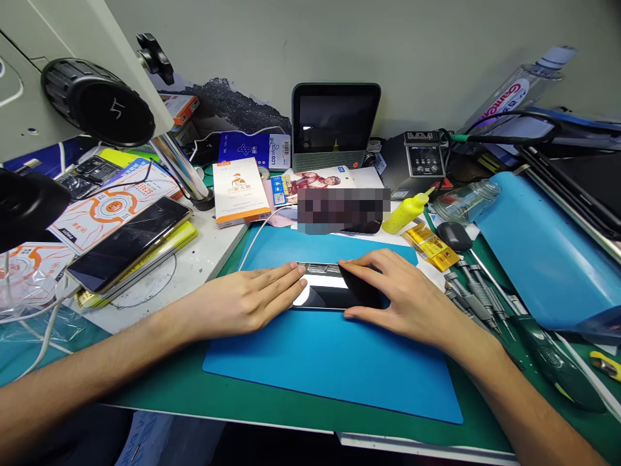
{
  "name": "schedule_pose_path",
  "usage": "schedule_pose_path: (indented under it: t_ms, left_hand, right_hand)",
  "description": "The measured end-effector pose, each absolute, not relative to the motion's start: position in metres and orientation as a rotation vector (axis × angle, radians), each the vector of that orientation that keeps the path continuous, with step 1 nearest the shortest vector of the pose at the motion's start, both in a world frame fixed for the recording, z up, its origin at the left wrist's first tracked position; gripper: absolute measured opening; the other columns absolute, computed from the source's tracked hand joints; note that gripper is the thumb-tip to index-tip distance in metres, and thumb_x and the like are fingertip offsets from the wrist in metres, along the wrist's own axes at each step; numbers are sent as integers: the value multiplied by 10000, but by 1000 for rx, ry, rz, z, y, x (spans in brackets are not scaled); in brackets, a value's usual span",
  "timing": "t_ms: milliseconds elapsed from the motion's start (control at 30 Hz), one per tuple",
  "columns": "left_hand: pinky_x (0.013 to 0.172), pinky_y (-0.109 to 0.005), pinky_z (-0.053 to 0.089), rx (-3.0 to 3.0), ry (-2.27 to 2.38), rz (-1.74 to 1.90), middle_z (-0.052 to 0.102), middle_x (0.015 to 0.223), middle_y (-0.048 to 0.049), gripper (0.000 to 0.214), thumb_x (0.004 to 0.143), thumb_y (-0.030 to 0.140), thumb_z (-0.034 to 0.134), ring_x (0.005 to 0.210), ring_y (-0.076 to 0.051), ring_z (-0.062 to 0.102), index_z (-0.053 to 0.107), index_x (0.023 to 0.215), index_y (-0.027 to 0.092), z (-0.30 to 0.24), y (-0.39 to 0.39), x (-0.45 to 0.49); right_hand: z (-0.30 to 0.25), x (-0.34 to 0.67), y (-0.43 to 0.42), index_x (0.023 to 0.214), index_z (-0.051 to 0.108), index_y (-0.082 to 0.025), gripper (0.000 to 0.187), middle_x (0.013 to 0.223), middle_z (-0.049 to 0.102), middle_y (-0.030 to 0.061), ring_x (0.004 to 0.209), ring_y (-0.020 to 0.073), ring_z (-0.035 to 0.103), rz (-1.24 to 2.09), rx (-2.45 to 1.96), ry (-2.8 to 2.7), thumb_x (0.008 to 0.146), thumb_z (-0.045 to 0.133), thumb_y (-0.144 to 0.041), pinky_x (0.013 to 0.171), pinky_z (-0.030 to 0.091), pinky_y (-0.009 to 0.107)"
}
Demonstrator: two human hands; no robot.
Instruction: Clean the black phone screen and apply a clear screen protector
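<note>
A smartphone (pixel 323 296) with a glossy dark face lies sideways on the blue mat (pixel 339 369), reflecting bright light. Across its left end rests my left hand (pixel 255 298), fingers stretched out together and pointing right; the thumb is hidden. My right hand (pixel 400 288) grips the right part of the phone, with its fingers on the far edge and its thumb at the near edge. The palm and fingers cover part of each end of the phone.
Left stand a microscope with a black knob (pixel 97 102) and another phone (pixel 130 243) on a stack. Behind are a white-orange box (pixel 241 192), a tablet-like display (pixel 336 123) and a yellow squeeze bottle (pixel 407 210). Screwdrivers (pixel 478 294) and a blue roll (pixel 543 252) lie right.
</note>
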State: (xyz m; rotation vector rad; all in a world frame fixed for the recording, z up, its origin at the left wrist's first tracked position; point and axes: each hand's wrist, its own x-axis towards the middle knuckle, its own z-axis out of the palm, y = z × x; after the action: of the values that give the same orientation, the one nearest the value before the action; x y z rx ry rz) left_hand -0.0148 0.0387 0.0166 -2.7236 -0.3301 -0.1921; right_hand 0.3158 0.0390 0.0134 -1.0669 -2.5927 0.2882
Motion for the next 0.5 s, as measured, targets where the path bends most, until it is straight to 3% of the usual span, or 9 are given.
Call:
schedule_pose_path:
  t_ms: [267, 500]
  left_hand:
    - [1116, -380, 564, -2737, -353, -187, 616, 1491, -210, 406, 1054, 67, 453, 1383, -306, 618, 610, 1427, 31, 16, 38, -15]
    - [1120, -372, 559, -2740, -348, -192, 627, 1482, -206, 408, 1052, 61, 447, 1384, -298, 619, 612, 1425, 37, 16, 38, -15]
  right_hand:
    - [14, 316, 39, 1432, 619, -154, 648, 1182, 681, 148, 1075, 307, 649, 296, -1067, -2606, 929, 732, -547, 911, 583, 482]
    - [14, 315, 39, 1445, 612, -193, 643, 1194, 685, 143, 1082, 313, 654, 304, -1072, -2592, 928, 730, -556, 919, 585, 494]
